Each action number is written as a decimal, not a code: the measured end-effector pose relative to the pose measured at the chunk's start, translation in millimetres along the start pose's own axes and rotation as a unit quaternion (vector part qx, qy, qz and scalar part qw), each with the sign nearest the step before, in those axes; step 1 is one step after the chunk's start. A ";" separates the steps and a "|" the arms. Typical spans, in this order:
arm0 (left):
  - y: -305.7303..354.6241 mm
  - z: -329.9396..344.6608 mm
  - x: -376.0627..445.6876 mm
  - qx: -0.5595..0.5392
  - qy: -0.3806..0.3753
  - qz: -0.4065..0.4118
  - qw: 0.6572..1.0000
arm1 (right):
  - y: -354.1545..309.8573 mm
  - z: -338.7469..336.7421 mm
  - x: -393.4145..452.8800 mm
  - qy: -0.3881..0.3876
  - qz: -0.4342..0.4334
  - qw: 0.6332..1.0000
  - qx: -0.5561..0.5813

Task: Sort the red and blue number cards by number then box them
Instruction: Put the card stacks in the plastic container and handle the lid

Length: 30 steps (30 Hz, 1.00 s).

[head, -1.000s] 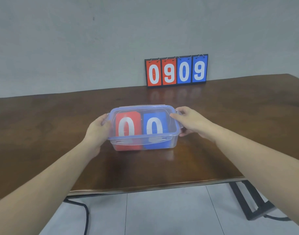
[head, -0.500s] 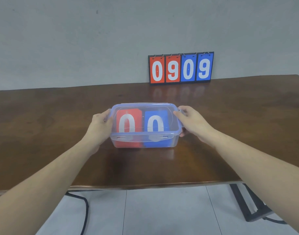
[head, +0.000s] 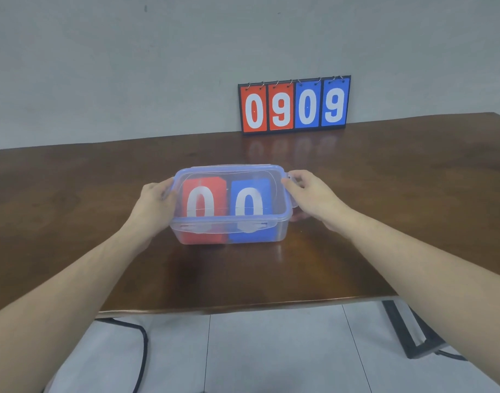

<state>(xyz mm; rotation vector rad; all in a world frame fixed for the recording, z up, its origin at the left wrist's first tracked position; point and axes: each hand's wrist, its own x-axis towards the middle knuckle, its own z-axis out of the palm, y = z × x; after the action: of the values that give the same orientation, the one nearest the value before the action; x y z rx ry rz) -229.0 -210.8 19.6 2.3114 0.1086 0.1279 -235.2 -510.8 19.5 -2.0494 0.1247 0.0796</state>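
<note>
A clear plastic box (head: 282, 228) with a bluish lid (head: 229, 170) stands on the brown table (head: 73, 211). Through the lid I see a red card (head: 203, 199) and a blue card (head: 250, 198), each showing a white 0, side by side. My left hand (head: 153, 202) grips the box's left end, fingers curled on the lid edge. My right hand (head: 314, 197) holds the right end at the lid's side latch (head: 292, 180). The front latch tabs lie flat against the front wall.
A flip scoreboard (head: 294, 106) reading 0 9 in red and 0 9 in blue leans on the wall at the table's back. The table's front edge runs below my forearms, with a black cable (head: 141, 344) and a table leg (head: 413, 330) on the floor.
The lid has settled flat onto the box, which was tilted up a second ago. Both hands stay at the box's ends; the view shifted slightly.
</note>
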 end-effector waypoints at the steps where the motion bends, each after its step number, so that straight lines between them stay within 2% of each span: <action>1: -1.3 0.3 1.7 0.002 -0.005 -0.002 1.000 | 0.0 -0.2 -0.6 -0.002 0.004 1.000 0.005; 7: 4.7 5.9 2.4 -0.005 0.021 -0.009 1.000 | 3.1 2.8 1.1 0.035 -0.004 0.999 0.041; 14: 2.2 9.3 -1.3 0.049 0.007 -0.005 0.999 | 4.9 0.3 1.2 0.014 0.015 0.999 0.032; 16: 4.7 8.6 -4.2 0.108 0.023 -0.006 0.994 | 6.0 -0.7 1.5 0.028 0.011 0.998 -0.055; 18: 4.2 7.0 -2.3 0.160 0.029 0.009 0.987 | 5.4 -2.3 1.0 0.039 -0.001 0.977 -0.207; 19: 3.2 5.6 -1.1 0.182 0.030 0.016 0.983 | 4.6 -2.8 1.7 0.033 -0.009 0.962 -0.272; 21: 3.6 4.9 1.4 0.222 0.034 0.032 0.974 | 0.0 -3.9 3.2 -0.002 -0.010 0.943 -0.332; 23: 7.3 7.6 3.3 0.242 0.046 0.040 0.968 | -3.3 -5.4 6.8 -0.039 -0.005 0.949 -0.313; 26: 9.1 10.5 7.9 0.244 0.048 0.030 0.968 | -5.3 -7.3 9.7 -0.080 0.010 0.973 -0.215; 30: 7.7 6.3 10.2 0.280 0.018 0.031 0.959 | -9.5 -10.9 13.5 -0.088 0.010 0.963 -0.255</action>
<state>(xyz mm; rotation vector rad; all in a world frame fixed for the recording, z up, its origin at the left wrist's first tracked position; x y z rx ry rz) -217.8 -219.4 21.6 2.8810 0.1001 0.1886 -220.6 -516.8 31.4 -2.5431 0.0124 0.3359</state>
